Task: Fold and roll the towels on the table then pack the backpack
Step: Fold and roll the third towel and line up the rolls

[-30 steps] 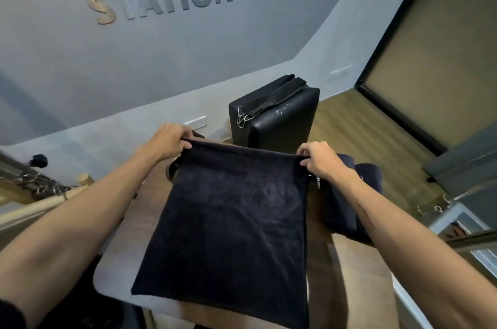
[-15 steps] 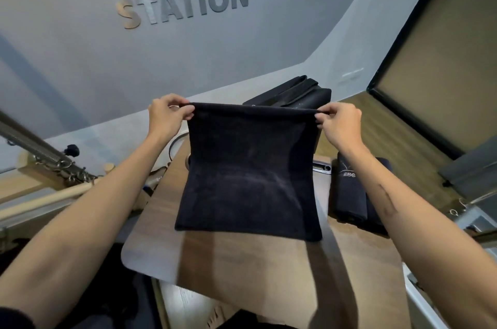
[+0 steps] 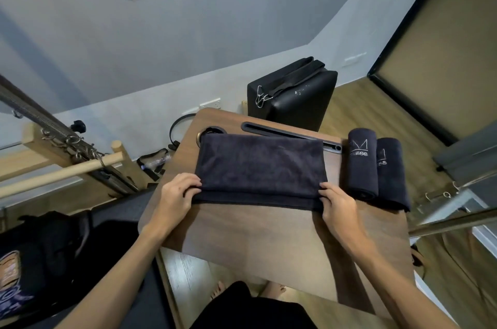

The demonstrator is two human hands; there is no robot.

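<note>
A dark navy towel (image 3: 259,167) lies folded in half on the wooden table (image 3: 269,242), its doubled edge toward me. My left hand (image 3: 176,196) pinches the towel's near left corner and my right hand (image 3: 337,209) pinches its near right corner. Two rolled dark towels (image 3: 361,164) (image 3: 391,175) with white logos lie side by side at the table's right edge. A black backpack (image 3: 35,256) with a printed patch sits low at the left, beside the table.
A black padded box (image 3: 295,97) with a strap stands beyond the table's far edge. A slot and a cup hole (image 3: 212,130) run along the table's far side. Wooden and metal pilates gear (image 3: 70,161) fills the left. My bare feet (image 3: 271,288) show below the table's near edge.
Both hands brought the towel's top edge down toward me, folding it in half flat on the table. The camera tilted down.
</note>
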